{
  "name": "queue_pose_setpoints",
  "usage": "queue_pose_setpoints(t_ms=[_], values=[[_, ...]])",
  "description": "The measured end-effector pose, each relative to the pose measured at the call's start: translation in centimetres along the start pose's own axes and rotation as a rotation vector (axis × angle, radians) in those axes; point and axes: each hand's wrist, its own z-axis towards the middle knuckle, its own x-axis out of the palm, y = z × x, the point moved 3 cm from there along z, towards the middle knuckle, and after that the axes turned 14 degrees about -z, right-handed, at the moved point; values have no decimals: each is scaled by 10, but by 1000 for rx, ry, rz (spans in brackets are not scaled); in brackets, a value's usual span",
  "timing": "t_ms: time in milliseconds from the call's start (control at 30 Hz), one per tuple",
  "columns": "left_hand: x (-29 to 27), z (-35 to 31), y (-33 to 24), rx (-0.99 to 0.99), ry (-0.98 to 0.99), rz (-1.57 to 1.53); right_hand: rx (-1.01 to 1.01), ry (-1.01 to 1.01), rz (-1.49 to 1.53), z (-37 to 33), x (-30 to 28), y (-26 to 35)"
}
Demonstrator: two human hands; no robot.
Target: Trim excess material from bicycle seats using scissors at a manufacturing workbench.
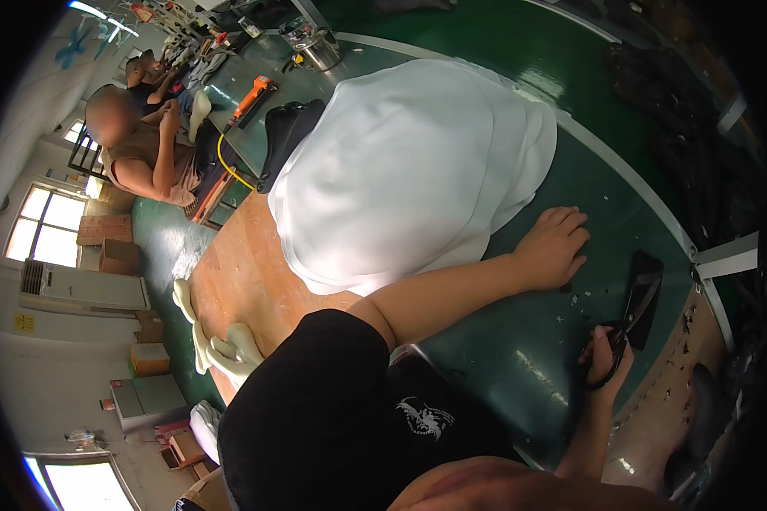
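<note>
My left hand [554, 247] rests on the green tabletop [503, 358] with its fingers slightly bent and apart, holding nothing that shows. Just beyond my left forearm lies a broad stack of white sheet material [409, 170], its layered edges draping toward me. At the right, my right hand [609, 362] is closed around the black handles of a pair of scissors [615, 345]. The scissor blades point away from my hand, over a flat black piece [649, 285] whose material I cannot make out. Small pale scraps lie between my two hands.
Pale foot-shaped forms [234, 349] sit at the left edge of the wooden board [239, 264]. Past the white stack are a black item [290, 140], an orange tool [254, 98] with a yellow cable and a metal pot [320, 49]. A co-worker [149, 157] sits farther along the table.
</note>
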Motion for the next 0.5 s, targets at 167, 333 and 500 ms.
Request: queue_pose_setpoints(t_ms=[167, 333, 500], values=[[4, -1, 0, -1, 8, -15, -10, 8, 35, -1, -5, 0], [2, -1, 1, 3, -14, 1, 13, -6, 24, -2, -3, 5], [4, -3, 4, 23, -36, 5, -2, -7, 23, 0, -2, 2]])
